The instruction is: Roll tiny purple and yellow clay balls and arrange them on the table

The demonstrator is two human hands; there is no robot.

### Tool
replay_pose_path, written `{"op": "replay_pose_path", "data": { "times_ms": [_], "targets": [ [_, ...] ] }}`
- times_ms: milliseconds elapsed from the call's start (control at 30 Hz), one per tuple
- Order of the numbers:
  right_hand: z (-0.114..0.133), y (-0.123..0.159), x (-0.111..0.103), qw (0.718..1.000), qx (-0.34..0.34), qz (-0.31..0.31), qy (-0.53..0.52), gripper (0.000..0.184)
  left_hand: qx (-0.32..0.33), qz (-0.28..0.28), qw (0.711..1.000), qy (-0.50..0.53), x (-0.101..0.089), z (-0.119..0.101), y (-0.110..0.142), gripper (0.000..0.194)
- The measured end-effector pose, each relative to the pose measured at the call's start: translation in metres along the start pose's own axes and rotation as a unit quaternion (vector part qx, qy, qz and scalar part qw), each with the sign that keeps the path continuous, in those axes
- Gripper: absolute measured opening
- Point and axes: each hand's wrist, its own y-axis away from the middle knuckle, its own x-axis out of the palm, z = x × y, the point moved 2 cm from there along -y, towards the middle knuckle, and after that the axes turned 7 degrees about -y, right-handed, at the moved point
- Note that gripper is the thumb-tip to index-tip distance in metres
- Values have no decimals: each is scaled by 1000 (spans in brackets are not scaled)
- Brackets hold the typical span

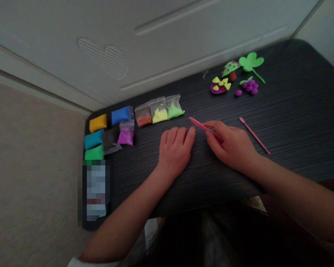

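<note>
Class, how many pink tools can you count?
2: a pink tool in the right hand, and a second pink tool on the table, right of that hand.

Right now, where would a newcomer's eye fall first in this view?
Probably on the bright green four-lobed shape, toward the back right of the dark table, beside the dotted mushroom. Next, the pink tool in the right hand's fingers, near the palm-down left hand. The colourful packets on the table's left side would also stand out.
</note>
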Motion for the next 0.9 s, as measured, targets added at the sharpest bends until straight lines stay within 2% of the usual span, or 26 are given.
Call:
{"op": "replay_pose_path", "data": {
  "times_ms": [133, 333, 500, 733, 900],
  "targets": [
    [-2, -1, 2, 1000, 7, -2, -4, 31, -25, -4, 1000, -5, 5, 5, -7, 34],
    [-2, -1, 1, 1000, 14, 2, -10, 31, 22, 5, 1000, 16, -1, -2, 3, 32],
    [-2, -2, -1, 1000, 19, -7, -10, 28, -6, 31, 999, 11, 1, 0, -4, 33],
    [-2, -1, -1, 1000, 20, -7, -18, 28, 26, 26, 999, 30, -3, -4, 5, 31],
    [-3, -1, -2, 999, 28, -17, -21, 28, -9, 40, 999, 13, 1, 0, -7, 30]
  ]
}}
